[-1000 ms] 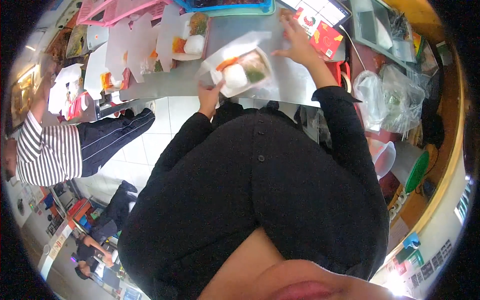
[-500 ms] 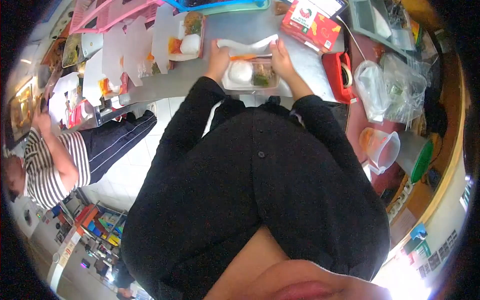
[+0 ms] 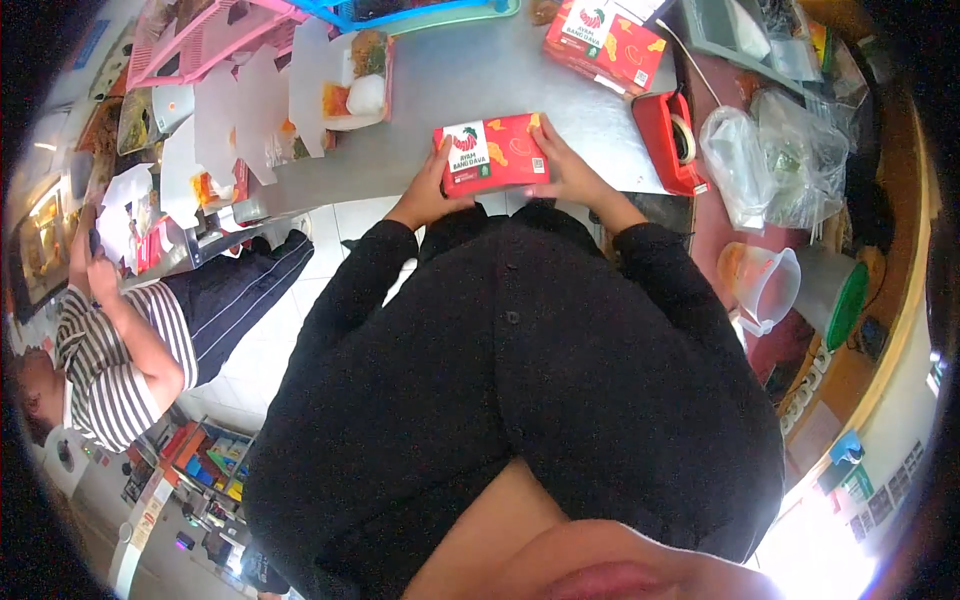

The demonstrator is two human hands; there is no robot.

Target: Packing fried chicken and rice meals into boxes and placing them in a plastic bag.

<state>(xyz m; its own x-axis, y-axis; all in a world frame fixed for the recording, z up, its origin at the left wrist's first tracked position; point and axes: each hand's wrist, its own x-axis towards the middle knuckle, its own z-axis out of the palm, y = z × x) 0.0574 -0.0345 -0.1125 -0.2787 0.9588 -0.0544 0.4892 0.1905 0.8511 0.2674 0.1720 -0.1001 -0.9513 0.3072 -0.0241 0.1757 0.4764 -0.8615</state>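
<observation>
At the frame's upper centre, the red box [image 3: 490, 156], open a moment ago, now has its lid down, apparently packed; the left hand [image 3: 428, 190] and right hand [image 3: 568, 172] pinch its ends.

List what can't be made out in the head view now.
- Held box, inside: head view, hidden by its closed top.
- Its ends, partly: head view, covered by left hand and right hand.
- Blue crate, far side: head view, cut off by top edge.
</observation>
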